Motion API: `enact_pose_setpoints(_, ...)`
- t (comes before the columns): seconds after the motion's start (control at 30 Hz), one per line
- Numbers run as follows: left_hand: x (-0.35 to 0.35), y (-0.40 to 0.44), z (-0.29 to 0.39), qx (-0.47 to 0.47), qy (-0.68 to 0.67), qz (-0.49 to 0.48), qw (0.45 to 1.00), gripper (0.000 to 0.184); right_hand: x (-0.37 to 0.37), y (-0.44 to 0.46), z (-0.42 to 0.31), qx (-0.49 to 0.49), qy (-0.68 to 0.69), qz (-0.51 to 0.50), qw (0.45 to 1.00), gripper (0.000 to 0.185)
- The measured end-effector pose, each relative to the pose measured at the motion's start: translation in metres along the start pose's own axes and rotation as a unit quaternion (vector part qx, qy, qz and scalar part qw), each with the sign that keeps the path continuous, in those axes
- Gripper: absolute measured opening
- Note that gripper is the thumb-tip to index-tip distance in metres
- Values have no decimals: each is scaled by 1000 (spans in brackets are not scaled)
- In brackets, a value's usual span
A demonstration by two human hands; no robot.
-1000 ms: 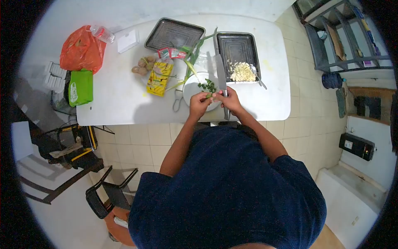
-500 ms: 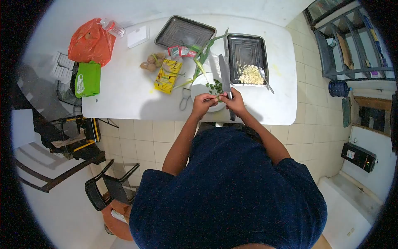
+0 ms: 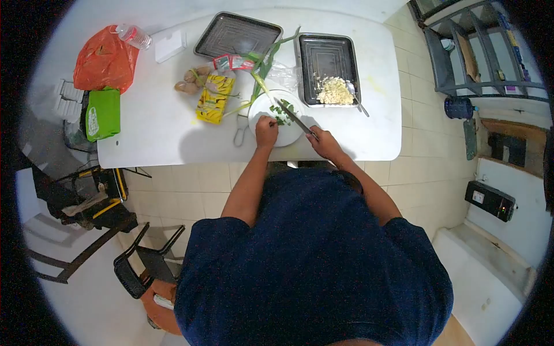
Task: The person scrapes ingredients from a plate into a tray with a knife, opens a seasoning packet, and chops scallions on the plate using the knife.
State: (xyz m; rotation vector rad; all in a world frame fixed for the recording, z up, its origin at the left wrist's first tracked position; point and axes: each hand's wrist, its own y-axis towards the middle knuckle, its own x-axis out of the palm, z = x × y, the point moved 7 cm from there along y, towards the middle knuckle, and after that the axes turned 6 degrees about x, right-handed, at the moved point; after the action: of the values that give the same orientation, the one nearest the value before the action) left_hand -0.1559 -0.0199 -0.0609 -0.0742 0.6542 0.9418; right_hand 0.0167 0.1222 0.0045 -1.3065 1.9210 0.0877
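Note:
My right hand is closed round the handle of a large knife, whose blade slants up and left over the white plate. Chopped green leaves lie on that plate, partly under the blade. At the plate's left edge my left hand is closed, its fingers bent together; what they hold, if anything, is too small to tell. Long green onion stalks stretch from the plate toward the back of the table. Scissors lie just left of the plate, their upper part hard to make out.
The white table also bears a dark tray, another tray with chopped pale pieces and a spoon, a yellow packet, brown round roots, a red bag and a green bag.
My right hand has taken hold of the knife, which was lying upright beside the plate, and tilted its blade over the leaves. My hands have moved apart, the left one to the plate's left side.

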Motion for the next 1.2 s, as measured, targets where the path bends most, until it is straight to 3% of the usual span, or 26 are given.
enact_pose_setpoints(0.3,17,-2,8,89,112,-129,981,4,12,-13,15,-14,-138,-105,985,55)
enact_pose_setpoints(0.43,17,-7,18,97,138,-151,974,6,10,-13,11,-22,-166,-110,980,57)
enact_pose_setpoints(0.63,14,-4,23,77,128,-120,982,7,14,-10,19,-31,-153,-101,983,56)
enact_pose_setpoints(0.83,15,-4,5,60,92,-21,994,8,16,-7,26,-41,-131,-95,986,54)
enact_pose_setpoints(1.0,13,-4,11,32,88,-18,995,7,19,-10,21,-10,-174,-117,978,54)
enact_pose_setpoints(1.1,11,-5,13,38,103,-13,994,7,21,-8,16,-61,-183,-81,978,53)
enact_pose_setpoints(1.2,11,-5,7,19,96,-10,995,7,24,-5,17,-10,-191,-117,975,55)
